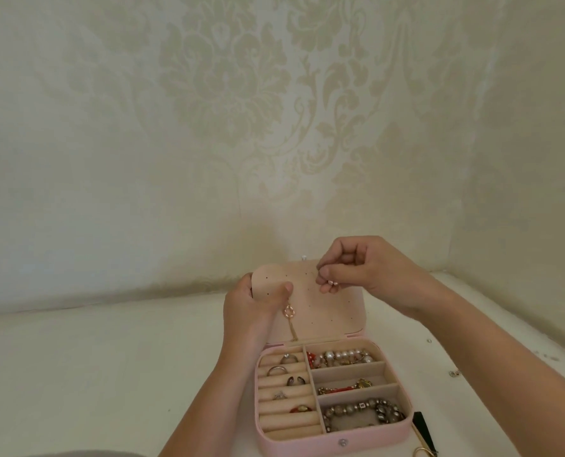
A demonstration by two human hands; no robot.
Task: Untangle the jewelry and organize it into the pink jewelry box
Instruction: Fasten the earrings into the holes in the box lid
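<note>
Pink square jewelry box [335, 438] open on white tabletop [109, 374], lid panel [340, 311] with rows of small holes standing up. Left hand [251, 305] gripping lid's left edge, thumb on panel. Rose-gold dangling earring [290, 319] hanging from panel just below thumb. Right hand [363, 268] at panel's upper right, fingertips pinched on small pearl-like stud [333, 283]. Left column: rings [286, 371] in beige rolls. Right compartments: pearl bracelet [343, 356] at back, gold-and-red chain [347, 386] in middle, grey beaded bracelet [363, 412] in front. Black pointed object [422, 430] just right of box. Cream damask wallpaper [241, 110] behind.
</note>
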